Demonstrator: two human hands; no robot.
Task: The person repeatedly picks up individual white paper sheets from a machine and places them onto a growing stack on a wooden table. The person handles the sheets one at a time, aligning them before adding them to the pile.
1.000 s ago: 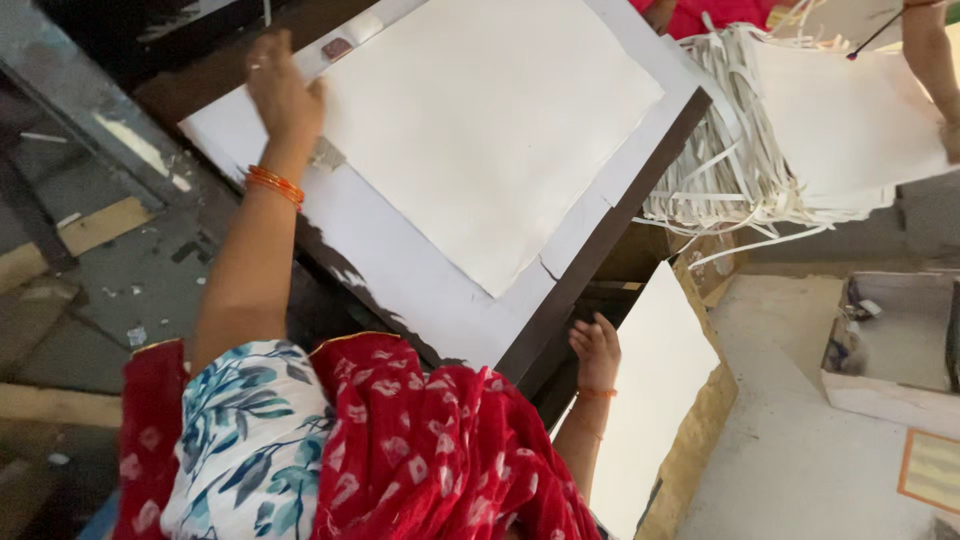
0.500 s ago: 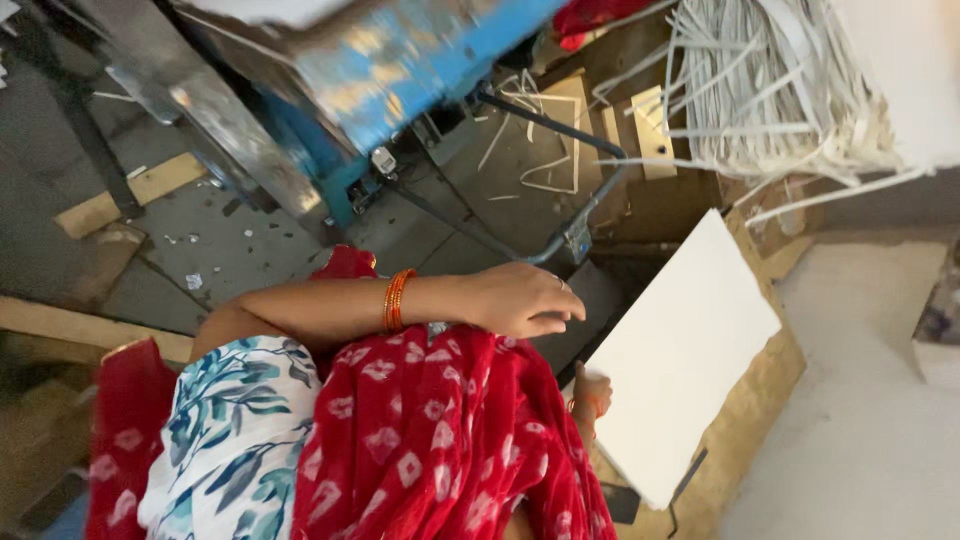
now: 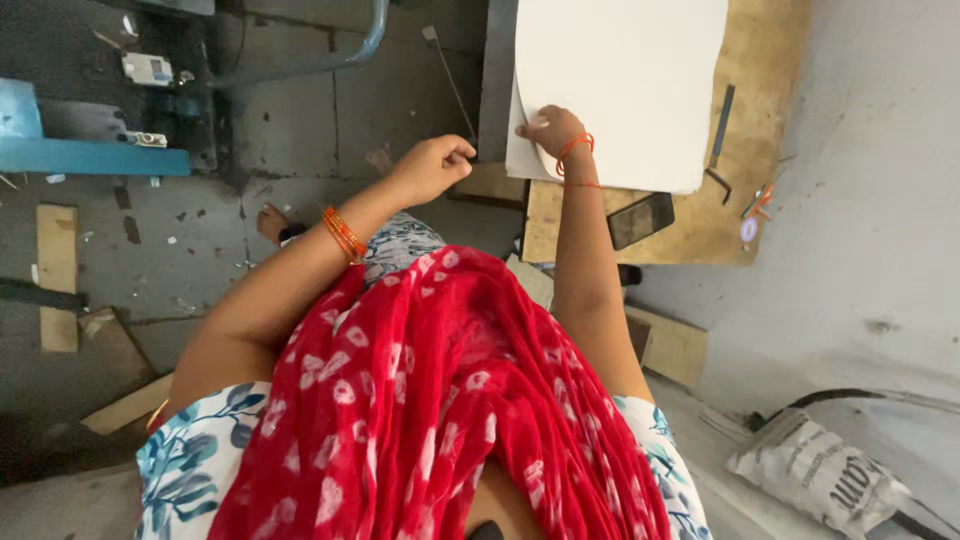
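R hand (image 3: 552, 131) reaches fwd, arm nearly straight, fingers pinched together on the lower-left edge of the white sheets (image 3: 620, 85); corner lifts a bit there, looks like more than one sheet in the stack, exact count can't tell. Orange thread band on R wrist. L hand (image 3: 432, 166) held out w/ elbow bent, fingers curled into a loose fist, holding nothing, hovering over the floor just beside the stack's left edge, not touching it. Orange bangles on L wrist, approx 2–3.

Sheets lie on a brown board (image 3: 745, 120), upper middle-right of view, covering most of it. On the board's bare part: 1 dark phone (image 3: 641, 220) just below the sheets, 1 dark flat metal strip (image 3: 722, 125) to the right, a few small bits near the right edge, too small to tell. 1 blue machine part (image 3: 90, 150) upper left, well apart. 1 grey sack (image 3: 820, 480) lower right on the floor. Red patterned scarf (image 3: 440, 400) fills the foreground.
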